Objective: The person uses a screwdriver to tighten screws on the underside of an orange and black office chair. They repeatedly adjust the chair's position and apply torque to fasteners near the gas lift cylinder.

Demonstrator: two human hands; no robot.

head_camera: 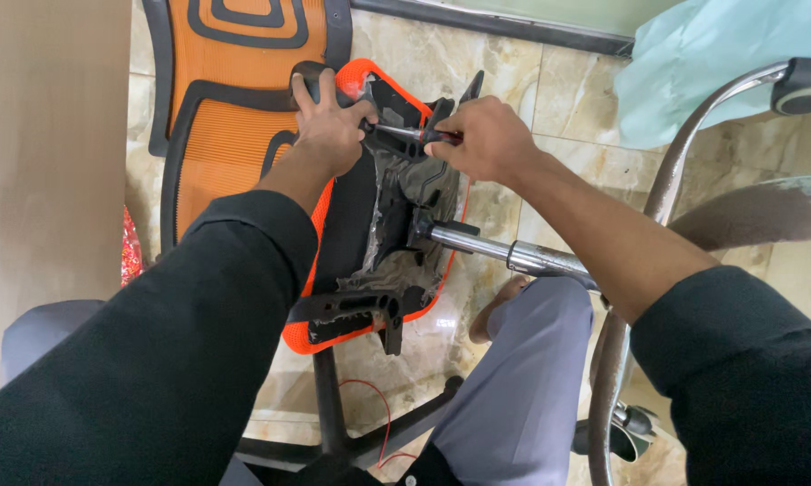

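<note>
Cardboard panel [50, 162] at far left; orange mesh chair back [230, 81] flat on the marble floor [567, 99]. Left hand [329, 126] clamps the upturned orange-edged seat [356, 243] at its top rim. Right hand [482, 139] closes around a red-handled screwdriver [414, 135], tip toward the black underside by the left fingers. Chrome gas cylinder [513, 254] juts rightward; chrome base arm [693, 126] with caster [806, 87] at far right. Risk: tip may slip off and jab the left hand. Room: tight; knees, cylinder and base arm hem the elbows.

Screwdriver [410, 134] between hands, on overturned seat [369, 234]; backrest [234, 99] left.
</note>
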